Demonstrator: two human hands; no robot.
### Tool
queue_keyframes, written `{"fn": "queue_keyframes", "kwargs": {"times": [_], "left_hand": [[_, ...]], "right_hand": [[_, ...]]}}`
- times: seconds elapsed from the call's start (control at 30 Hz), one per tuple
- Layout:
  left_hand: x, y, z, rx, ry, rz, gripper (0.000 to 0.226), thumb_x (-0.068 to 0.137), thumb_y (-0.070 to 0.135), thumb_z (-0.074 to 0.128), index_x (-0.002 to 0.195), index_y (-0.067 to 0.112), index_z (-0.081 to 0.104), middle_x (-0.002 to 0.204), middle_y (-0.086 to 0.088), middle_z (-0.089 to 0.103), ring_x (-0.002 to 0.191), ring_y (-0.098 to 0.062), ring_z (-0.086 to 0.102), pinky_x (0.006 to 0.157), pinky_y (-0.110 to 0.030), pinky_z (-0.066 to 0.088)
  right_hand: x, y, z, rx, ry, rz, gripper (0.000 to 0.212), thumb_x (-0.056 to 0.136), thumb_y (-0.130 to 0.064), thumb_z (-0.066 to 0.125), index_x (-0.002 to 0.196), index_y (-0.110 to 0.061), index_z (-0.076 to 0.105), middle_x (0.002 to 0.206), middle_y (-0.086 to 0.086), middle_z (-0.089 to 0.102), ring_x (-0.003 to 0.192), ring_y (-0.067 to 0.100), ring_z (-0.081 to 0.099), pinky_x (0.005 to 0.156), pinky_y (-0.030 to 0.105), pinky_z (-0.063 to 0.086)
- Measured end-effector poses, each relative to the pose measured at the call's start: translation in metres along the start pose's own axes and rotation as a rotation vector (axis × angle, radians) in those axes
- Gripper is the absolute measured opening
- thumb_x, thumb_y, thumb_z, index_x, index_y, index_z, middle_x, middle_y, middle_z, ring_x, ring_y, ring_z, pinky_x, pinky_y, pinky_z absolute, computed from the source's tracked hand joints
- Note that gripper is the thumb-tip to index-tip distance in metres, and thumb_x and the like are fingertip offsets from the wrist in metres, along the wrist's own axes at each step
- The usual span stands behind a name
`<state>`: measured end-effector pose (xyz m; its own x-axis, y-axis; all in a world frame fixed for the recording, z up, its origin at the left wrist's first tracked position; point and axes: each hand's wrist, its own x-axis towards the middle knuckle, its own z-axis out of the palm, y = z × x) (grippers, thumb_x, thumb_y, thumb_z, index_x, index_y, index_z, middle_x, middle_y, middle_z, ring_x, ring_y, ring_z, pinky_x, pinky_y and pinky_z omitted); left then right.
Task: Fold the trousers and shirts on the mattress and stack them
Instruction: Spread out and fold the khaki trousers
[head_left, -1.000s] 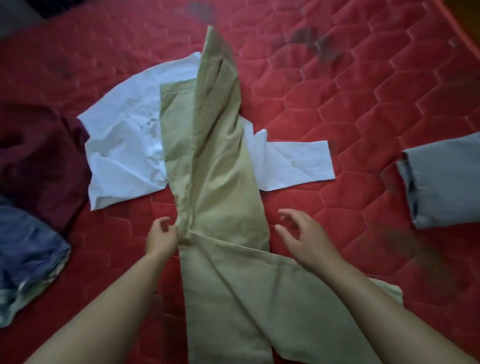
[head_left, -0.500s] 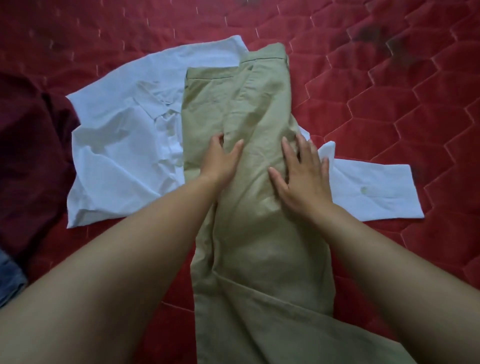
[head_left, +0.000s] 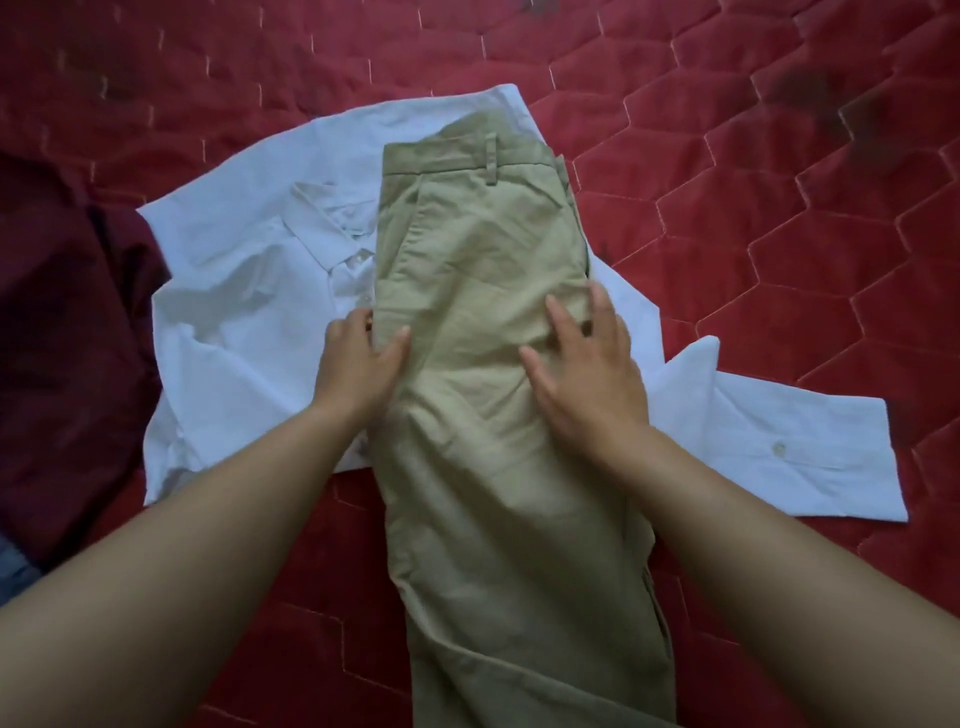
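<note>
On the red mattress (head_left: 779, 208) tan trousers (head_left: 483, 260) are laid lengthwise, waistband away, over a white shirt (head_left: 234, 338) | maroon garment (head_left: 67, 312) is seen at far left | right hand (head_left: 587, 374) is pressed flat, fingers spread, on trousers | left hand (head_left: 358, 364) is rested, fingers uncurled, on their left edge
</note>
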<state>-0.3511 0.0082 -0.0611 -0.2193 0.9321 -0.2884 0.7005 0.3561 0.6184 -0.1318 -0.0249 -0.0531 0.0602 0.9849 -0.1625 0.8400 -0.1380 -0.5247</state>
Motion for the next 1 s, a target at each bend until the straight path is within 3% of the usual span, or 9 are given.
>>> {"fn": "queue_keyframes", "kwargs": {"times": [0.2, 0.27, 0.37, 0.43, 0.53, 0.67, 0.73, 0.87, 1.0], "left_hand": [[-0.004, 0.016, 0.031, 0.276, 0.007, -0.266, 0.069, 0.092, 0.056, 0.034, 0.148, 0.027, 0.005, 0.137, -0.023, 0.027, 0.122, -0.042, 0.034, 0.103, -0.047, 0.027], [-0.022, 0.011, 0.034, 0.139, 0.036, -0.326, 0.065, 0.093, 0.052, 0.038, 0.145, 0.022, 0.012, 0.135, -0.022, 0.039, 0.118, -0.041, 0.043, 0.094, -0.043, 0.035], [-0.043, 0.01, 0.025, -0.003, 0.157, -0.156, 0.045, 0.094, 0.036, 0.047, 0.132, 0.015, 0.034, 0.121, -0.012, 0.058, 0.108, -0.033, 0.054, 0.078, -0.032, 0.037], [-0.04, 0.018, 0.013, 0.004, 0.256, 0.012, 0.035, 0.093, 0.033, 0.049, 0.123, 0.016, 0.043, 0.113, -0.007, 0.061, 0.1, -0.029, 0.057, 0.074, -0.03, 0.035], [-0.022, 0.034, 0.0, 0.027, 0.318, 0.13, 0.029, 0.092, 0.034, 0.05, 0.116, 0.019, 0.046, 0.106, -0.005, 0.061, 0.094, -0.028, 0.057, 0.069, -0.03, 0.033], [-0.029, 0.029, 0.001, 0.321, 0.104, -0.016, 0.061, 0.091, 0.041, 0.052, 0.141, 0.015, 0.029, 0.13, -0.016, 0.039, 0.118, -0.035, 0.042, 0.09, -0.046, 0.04], [-0.058, 0.023, 0.006, 0.426, 0.104, 0.041, 0.067, 0.089, 0.039, 0.057, 0.143, 0.014, 0.027, 0.136, -0.016, 0.033, 0.121, -0.035, 0.039, 0.092, -0.051, 0.039], [-0.157, -0.004, 0.021, 0.396, 0.022, 0.235, 0.057, 0.082, 0.031, 0.066, 0.133, 0.018, 0.043, 0.133, -0.011, 0.04, 0.118, -0.031, 0.044, 0.089, -0.048, 0.043], [-0.25, -0.033, 0.04, 0.324, -0.42, 0.084, 0.04, 0.089, 0.034, 0.057, 0.126, 0.02, 0.051, 0.12, -0.005, 0.049, 0.115, -0.026, 0.045, 0.093, -0.04, 0.043]], "right_hand": [[0.025, 0.012, 0.004, 0.3, 0.087, 0.123, 0.061, 0.091, -0.035, 0.053, 0.145, -0.026, 0.026, 0.127, 0.009, 0.045, 0.111, 0.022, 0.049, 0.085, 0.028, 0.035], [0.017, 0.016, 0.004, 0.341, 0.081, 0.119, 0.058, 0.092, -0.032, 0.053, 0.144, -0.024, 0.028, 0.122, 0.002, 0.053, 0.108, 0.018, 0.051, 0.08, 0.022, 0.031], [0.003, 0.018, -0.006, 0.399, 0.115, 0.074, 0.051, 0.092, -0.025, 0.054, 0.139, -0.02, 0.036, 0.098, -0.009, 0.063, 0.099, 0.017, 0.058, 0.076, 0.021, 0.034], [0.007, 0.012, -0.021, 0.426, 0.193, 0.002, 0.048, 0.091, -0.021, 0.054, 0.137, -0.018, 0.04, 0.119, -0.001, 0.061, 0.11, 0.021, 0.056, 0.087, 0.03, 0.041], [0.023, 0.009, -0.035, 0.351, 0.257, -0.066, 0.044, 0.089, -0.024, 0.055, 0.132, -0.018, 0.043, 0.119, 0.003, 0.061, 0.103, 0.027, 0.057, 0.079, 0.036, 0.043], [0.008, 0.026, -0.034, 0.079, 0.094, 0.108, 0.053, 0.093, -0.031, 0.052, 0.139, -0.011, 0.035, 0.132, 0.013, 0.043, 0.121, 0.031, 0.043, 0.094, 0.041, 0.036], [-0.027, 0.033, -0.033, 0.054, 0.128, -0.008, 0.052, 0.091, -0.029, 0.055, 0.135, -0.008, 0.039, 0.13, 0.014, 0.044, 0.12, 0.028, 0.042, 0.095, 0.043, 0.037], [-0.134, 0.058, -0.027, 0.205, 0.051, -0.161, 0.038, 0.084, -0.021, 0.063, 0.117, -0.003, 0.054, 0.108, 0.012, 0.053, 0.099, 0.021, 0.05, 0.087, 0.029, 0.041], [-0.226, 0.11, -0.029, 0.095, -0.094, 0.049, 0.037, 0.081, -0.015, 0.071, 0.114, -0.001, 0.059, 0.109, 0.016, 0.055, 0.102, 0.031, 0.054, 0.09, 0.037, 0.044]]}}
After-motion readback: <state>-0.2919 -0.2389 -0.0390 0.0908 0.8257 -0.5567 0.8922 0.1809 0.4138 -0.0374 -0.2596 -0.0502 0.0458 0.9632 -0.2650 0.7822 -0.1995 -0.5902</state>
